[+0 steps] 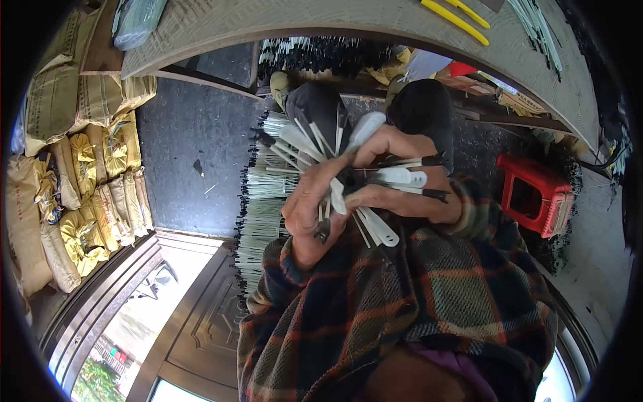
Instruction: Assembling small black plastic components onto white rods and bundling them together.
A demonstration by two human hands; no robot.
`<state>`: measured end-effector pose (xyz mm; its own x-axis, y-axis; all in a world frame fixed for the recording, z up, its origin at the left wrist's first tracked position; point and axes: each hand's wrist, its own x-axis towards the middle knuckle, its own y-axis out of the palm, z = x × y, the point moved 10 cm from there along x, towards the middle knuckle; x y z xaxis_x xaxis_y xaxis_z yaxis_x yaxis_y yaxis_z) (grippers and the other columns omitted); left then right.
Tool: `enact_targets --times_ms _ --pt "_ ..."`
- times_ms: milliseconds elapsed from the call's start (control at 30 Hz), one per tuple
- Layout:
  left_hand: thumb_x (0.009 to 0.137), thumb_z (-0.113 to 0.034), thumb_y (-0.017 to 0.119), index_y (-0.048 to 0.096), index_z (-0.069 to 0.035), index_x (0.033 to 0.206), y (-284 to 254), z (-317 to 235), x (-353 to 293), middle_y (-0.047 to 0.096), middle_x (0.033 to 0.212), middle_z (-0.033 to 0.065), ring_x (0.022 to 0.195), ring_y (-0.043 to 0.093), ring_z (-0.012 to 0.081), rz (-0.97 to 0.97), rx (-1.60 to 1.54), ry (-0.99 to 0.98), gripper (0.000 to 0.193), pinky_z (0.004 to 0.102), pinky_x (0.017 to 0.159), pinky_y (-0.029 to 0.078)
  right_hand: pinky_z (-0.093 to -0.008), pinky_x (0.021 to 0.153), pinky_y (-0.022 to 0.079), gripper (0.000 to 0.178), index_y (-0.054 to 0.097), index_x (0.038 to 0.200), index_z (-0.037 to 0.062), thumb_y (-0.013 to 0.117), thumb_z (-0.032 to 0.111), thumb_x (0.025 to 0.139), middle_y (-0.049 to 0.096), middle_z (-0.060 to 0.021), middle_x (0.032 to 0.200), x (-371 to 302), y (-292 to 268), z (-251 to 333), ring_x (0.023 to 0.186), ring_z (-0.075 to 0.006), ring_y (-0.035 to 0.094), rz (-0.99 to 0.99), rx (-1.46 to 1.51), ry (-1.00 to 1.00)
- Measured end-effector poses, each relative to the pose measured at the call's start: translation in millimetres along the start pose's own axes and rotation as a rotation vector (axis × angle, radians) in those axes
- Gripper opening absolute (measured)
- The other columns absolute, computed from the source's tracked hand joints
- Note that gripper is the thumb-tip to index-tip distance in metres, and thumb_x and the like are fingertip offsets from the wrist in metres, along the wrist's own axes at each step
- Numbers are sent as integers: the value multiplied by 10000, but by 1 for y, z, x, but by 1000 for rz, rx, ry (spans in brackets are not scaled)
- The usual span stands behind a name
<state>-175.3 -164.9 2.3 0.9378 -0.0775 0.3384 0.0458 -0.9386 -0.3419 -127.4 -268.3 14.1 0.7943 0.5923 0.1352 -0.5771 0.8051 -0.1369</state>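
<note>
Between my hands, in front of my lap, is a loose bundle of white flat paddle-shaped pieces point(383, 231) and thin pale sticks with black forked ends point(429, 161). They fan out in several directions from a dark middle. My left hand point(309, 201) curls round the bundle from the left, fingers closed. From the right, my right hand point(395, 144) arches round it, with thumb and fingers meeting near the dark middle. A narrow white strip point(337, 196) shows at the fingers of my left hand. How the pieces join at the middle is hidden.
Stacked bundles of pale sticks with black ends point(261, 221) stand left of my lap. Ahead is a curved worktop point(268, 17) with a yellow-handled tool point(455, 20). A red plastic stool point(536, 194) stands at right; brown and yellow sacks point(80, 187) line the left.
</note>
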Motion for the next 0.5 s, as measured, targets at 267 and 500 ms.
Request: enact_targets --times_ms 267,500 --pt "567 -97 779 596 29 979 0 6 -5 644 901 130 827 612 258 114 -440 -46 468 339 749 464 -255 526 442 327 617 850 -63 591 262 836 650 -150 771 -16 2 -43 604 -147 599 195 537 317" --pt "757 -420 658 581 10 959 8 4 -8 599 963 129 909 569 229 181 -327 -139 481 343 830 423 -290 443 370 180 613 718 -22 748 75 648 575 -114 639 -20 16 -17 499 -238 547 63 30 -240"
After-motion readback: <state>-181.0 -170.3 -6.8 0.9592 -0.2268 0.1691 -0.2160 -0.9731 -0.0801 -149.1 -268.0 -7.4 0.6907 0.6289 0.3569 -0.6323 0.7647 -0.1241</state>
